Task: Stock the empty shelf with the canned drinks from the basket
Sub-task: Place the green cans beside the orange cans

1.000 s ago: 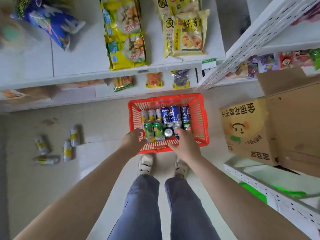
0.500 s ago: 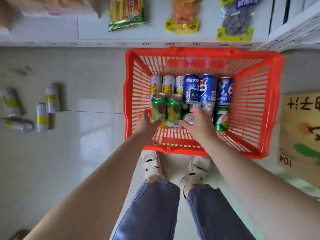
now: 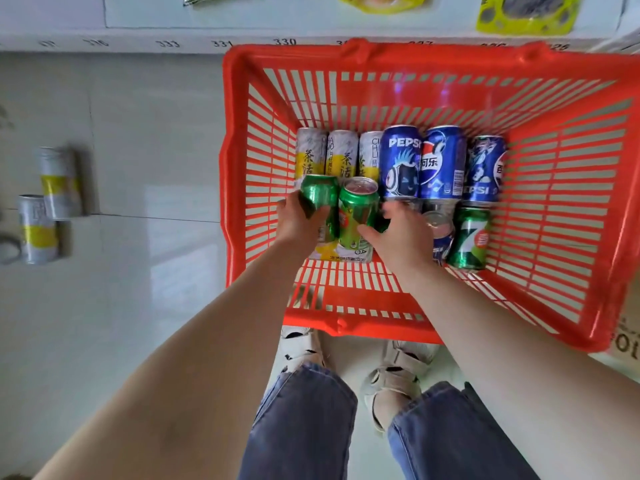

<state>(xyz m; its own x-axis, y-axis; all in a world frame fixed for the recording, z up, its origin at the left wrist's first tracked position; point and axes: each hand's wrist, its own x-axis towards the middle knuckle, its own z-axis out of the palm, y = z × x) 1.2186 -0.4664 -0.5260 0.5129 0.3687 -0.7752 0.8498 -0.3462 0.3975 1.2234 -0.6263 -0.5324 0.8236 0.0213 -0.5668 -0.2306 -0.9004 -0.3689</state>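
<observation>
A red plastic basket (image 3: pixel 311 53) stands on the floor in front of my feet. Inside lie several cans: white-and-yellow tea cans (image 3: pixel 341 150) at the back left, blue Pepsi cans (image 3: pixel 401 161) beside them, and a green 7-Up can (image 3: pixel 469 237) at the front right. My left hand (image 3: pixel 298 223) is wrapped around a green can (image 3: pixel 320 192) at the front left. My right hand (image 3: pixel 403 237) reaches down just right of a second green can (image 3: pixel 358 209), with its thumb against that can and its fingers curled over cans hidden beneath.
The numbered lip of a white shelf (image 3: pixel 166 43) runs along the top, with snack packets (image 3: pixel 526 12) on it. Two white-and-yellow cans (image 3: pixel 59 181) lie on the pale tiled floor at far left. A cardboard box corner (image 3: pixel 628 341) sits at the right edge.
The view has dropped closer to the basket. My left hand has closed around the front-left green can, and my right hand has settled among the cans beside the second green one.
</observation>
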